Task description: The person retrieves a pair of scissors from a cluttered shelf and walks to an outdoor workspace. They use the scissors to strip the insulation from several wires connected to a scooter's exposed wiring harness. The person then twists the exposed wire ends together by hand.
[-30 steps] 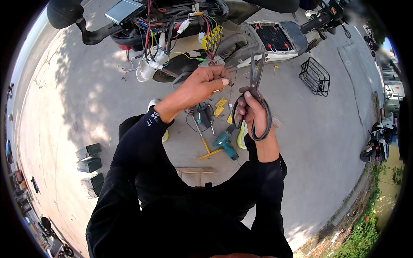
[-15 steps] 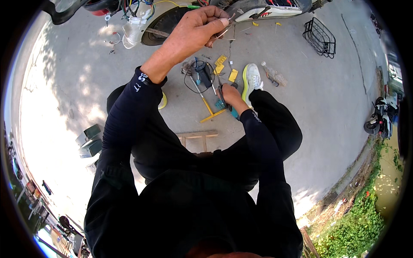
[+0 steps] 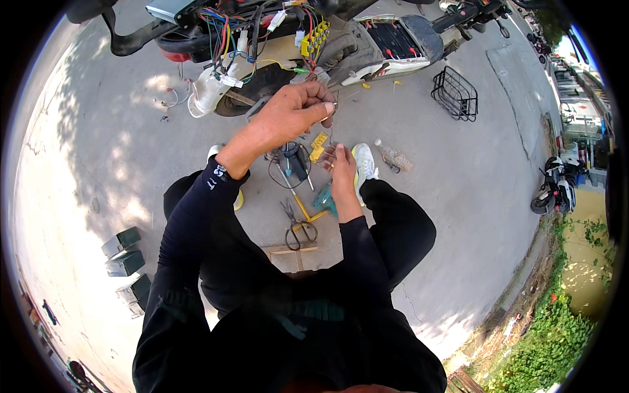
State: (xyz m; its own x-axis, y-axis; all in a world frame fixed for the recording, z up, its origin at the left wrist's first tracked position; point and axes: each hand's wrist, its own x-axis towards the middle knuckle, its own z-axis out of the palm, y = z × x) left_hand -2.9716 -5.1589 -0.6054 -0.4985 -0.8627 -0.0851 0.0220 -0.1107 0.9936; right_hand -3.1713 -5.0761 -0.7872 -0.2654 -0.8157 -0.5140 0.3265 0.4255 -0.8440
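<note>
My left hand [image 3: 291, 114] is closed, pinching a thin wire [image 3: 332, 103] below the scooter's wiring. Lower right of it, my right hand [image 3: 341, 171] is open, fingers loosely bent, near the dangling end of that wire; I see nothing in it. Black-handled scissors [image 3: 295, 232] lie on the ground beside the yellow T-handle tool [image 3: 304, 213]. A teal power tool [image 3: 324, 200] is partly hidden by my right arm. Yellow pieces [image 3: 319, 141] and a dark cylindrical item [image 3: 295, 160] with cable lie between my feet.
An electric scooter [image 3: 360, 52] with exposed wires and a yellow connector block [image 3: 314, 38] lies across the top. Around me are a black wire basket [image 3: 453, 93], a plastic bottle [image 3: 396, 156], a wooden stool [image 3: 282, 249], several dark blocks [image 3: 124, 262] and another parked scooter [image 3: 557, 187].
My right hand has released the scissors, which now lie on the ground, and has moved up from there toward my left hand. My left hand still holds the wire.
</note>
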